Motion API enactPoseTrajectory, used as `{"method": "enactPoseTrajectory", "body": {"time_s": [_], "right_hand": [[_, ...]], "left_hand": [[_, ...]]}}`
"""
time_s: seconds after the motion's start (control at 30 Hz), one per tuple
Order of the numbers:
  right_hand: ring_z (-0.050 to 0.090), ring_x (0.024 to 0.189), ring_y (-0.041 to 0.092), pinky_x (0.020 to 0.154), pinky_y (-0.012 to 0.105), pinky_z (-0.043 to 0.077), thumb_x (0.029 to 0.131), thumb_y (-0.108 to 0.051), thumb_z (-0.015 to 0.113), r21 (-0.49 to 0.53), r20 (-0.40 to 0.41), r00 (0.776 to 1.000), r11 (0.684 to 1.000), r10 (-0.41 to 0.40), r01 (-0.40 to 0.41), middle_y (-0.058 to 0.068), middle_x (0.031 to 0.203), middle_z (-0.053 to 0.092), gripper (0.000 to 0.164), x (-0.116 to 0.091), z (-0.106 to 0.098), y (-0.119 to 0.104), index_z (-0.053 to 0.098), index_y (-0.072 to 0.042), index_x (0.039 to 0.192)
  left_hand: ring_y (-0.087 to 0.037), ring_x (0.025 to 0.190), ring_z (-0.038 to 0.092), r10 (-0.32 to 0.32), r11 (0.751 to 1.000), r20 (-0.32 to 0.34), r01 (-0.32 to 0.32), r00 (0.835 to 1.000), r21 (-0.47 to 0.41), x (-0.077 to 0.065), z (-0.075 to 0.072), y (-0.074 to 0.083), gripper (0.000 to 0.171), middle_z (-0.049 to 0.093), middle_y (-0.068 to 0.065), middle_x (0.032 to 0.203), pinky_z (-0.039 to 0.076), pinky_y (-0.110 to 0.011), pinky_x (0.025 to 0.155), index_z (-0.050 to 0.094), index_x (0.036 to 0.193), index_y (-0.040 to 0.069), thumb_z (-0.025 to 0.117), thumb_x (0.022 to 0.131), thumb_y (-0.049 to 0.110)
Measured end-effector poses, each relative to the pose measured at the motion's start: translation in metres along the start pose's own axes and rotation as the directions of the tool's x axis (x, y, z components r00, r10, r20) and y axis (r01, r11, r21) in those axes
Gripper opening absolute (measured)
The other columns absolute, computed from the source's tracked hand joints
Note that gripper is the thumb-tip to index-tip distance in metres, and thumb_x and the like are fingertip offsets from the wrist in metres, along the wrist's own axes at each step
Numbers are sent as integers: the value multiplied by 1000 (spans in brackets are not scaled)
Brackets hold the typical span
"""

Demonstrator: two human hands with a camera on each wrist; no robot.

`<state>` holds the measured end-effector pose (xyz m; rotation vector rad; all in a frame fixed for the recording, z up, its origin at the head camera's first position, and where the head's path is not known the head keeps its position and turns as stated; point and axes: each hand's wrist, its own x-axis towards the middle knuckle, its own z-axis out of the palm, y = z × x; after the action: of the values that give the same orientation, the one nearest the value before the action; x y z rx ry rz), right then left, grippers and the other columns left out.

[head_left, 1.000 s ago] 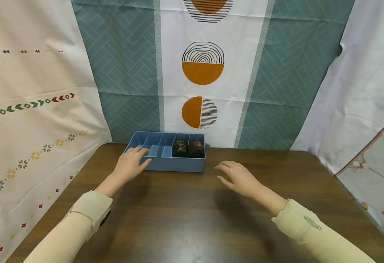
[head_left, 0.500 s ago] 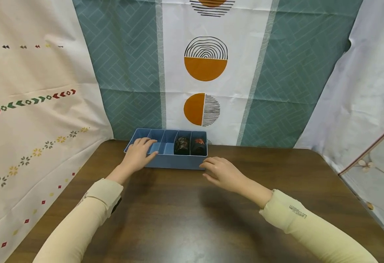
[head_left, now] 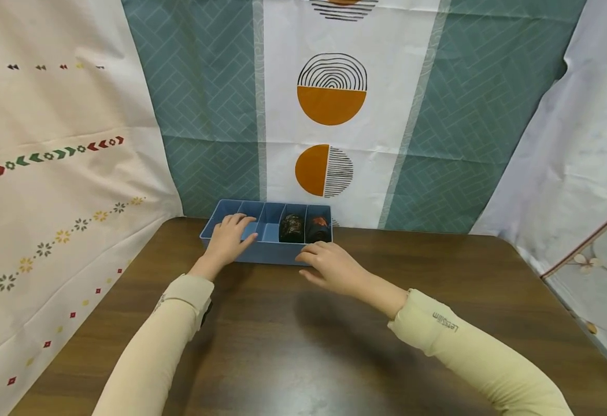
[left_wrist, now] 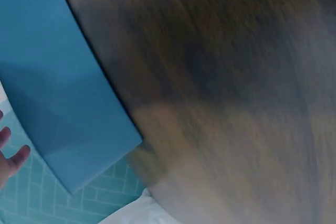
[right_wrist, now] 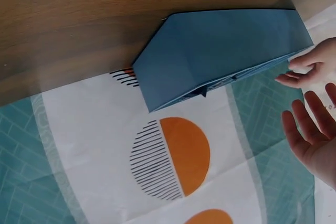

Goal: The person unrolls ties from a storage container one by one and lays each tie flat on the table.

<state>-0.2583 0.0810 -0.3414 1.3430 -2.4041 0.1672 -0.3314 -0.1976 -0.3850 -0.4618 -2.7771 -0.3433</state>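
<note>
A blue divided box (head_left: pixel 267 253) stands at the far side of the table, split into several compartments. Two dark rolled items fill its two rightmost compartments: one with a gold-toned pattern (head_left: pixel 292 228), the other black with an orange-red motif (head_left: pixel 318 229). My left hand (head_left: pixel 228 238) hovers over the box's left part, fingers relaxed and holding nothing. In front of the box's right end is my right hand (head_left: pixel 330 267), its fingers loosely bent and nothing in them. The right wrist view shows the box's outer wall (right_wrist: pixel 226 45) and both hands beside it.
The brown wooden table (head_left: pixel 282 346) stretches from the box toward the body. A patterned teal and white curtain (head_left: pixel 210 104) hangs right behind the box. Cream cloth (head_left: pixel 64 190) borders the left side and whitish cloth (head_left: pixel 584 173) the right.
My right hand has moved left, from beside the box to in front of its right end. The left hand has shifted slightly right and farther over the box. The box has stayed put.
</note>
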Motion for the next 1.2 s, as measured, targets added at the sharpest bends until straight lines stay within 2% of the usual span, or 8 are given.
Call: {"method": "enactPoseTrajectory", "body": {"time_s": [0.2, 0.27, 0.37, 0.5, 0.73, 0.83, 1.0, 1.2], "right_hand": [[62, 99, 20, 86, 34, 52, 89, -24, 66, -10, 15, 1000, 1000, 12, -12, 3, 105, 67, 22, 7, 4, -2, 69, -11, 106], [62, 99, 21, 86, 35, 52, 88, -24, 66, -10, 13, 1000, 1000, 21, -21, 3, 104, 67, 22, 8, 4, -1, 70, -10, 106], [62, 99, 21, 85, 36, 52, 89, -24, 66, -6, 14, 999, 999, 39, -39, 3, 104, 67, 23, 11, 5, 2, 69, -10, 106], [63, 99, 21, 86, 36, 52, 90, -24, 65, 5, 18, 998, 998, 57, -58, 4, 105, 67, 23, 15, 9, 6, 69, -9, 107], [63, 94, 20, 82, 34, 52, 89, -23, 65, -58, -49, 999, 998, 20, -23, 4, 102, 67, 21, 26, 29, 18, 70, -10, 105], [63, 94, 21, 82, 35, 52, 89, -22, 66, -45, -51, 997, 997, 57, -59, 5, 103, 67, 21, 30, 40, 21, 70, -9, 105], [63, 96, 22, 85, 35, 52, 89, -19, 65, 13, -38, 990, 990, 138, -138, 6, 107, 67, 22, 37, 51, 30, 69, -8, 108], [63, 95, 23, 85, 35, 52, 89, -15, 65, 56, -57, 979, 980, 196, -193, 8, 108, 66, 21, 49, 59, 38, 68, -8, 109]], "left_hand": [[-40, 133, 32, -66, 998, 44, 66, 997, -7, 10, 14, -4, 63, 39, -18, 143, 29, -63, 105, 43, 140, 13, 52, 92, 52], [-40, 136, 27, -90, 996, 38, 90, 995, -13, 14, 18, -3, 67, 35, -19, 146, 25, -64, 107, 40, 143, 13, 51, 91, 54], [-40, 138, 24, -109, 994, 11, 109, 994, -13, 18, 24, -3, 70, 34, -18, 148, 20, -65, 109, 37, 145, 13, 52, 90, 55], [-38, 138, 29, -117, 993, -46, 118, 992, 27, 15, 33, -3, 70, 40, -17, 145, 18, -61, 112, 38, 145, 15, 51, 90, 56], [-36, 134, 36, -109, 992, -139, 116, 984, 49, 13, 40, -3, 67, 46, -15, 141, 27, -55, 111, 44, 141, 16, 51, 90, 57], [-36, 132, 37, -109, 992, -126, 116, 986, 47, 15, 39, -3, 67, 46, -15, 141, 28, -54, 110, 44, 141, 15, 49, 90, 57], [-37, 131, 38, -122, 991, -70, 125, 990, 45, 16, 38, 0, 67, 45, -16, 140, 28, -54, 111, 42, 142, 14, 47, 91, 58], [-37, 130, 40, -127, 990, -65, 131, 990, 60, 14, 38, 0, 65, 48, -17, 137, 28, -53, 111, 43, 142, 14, 46, 92, 56]]}}
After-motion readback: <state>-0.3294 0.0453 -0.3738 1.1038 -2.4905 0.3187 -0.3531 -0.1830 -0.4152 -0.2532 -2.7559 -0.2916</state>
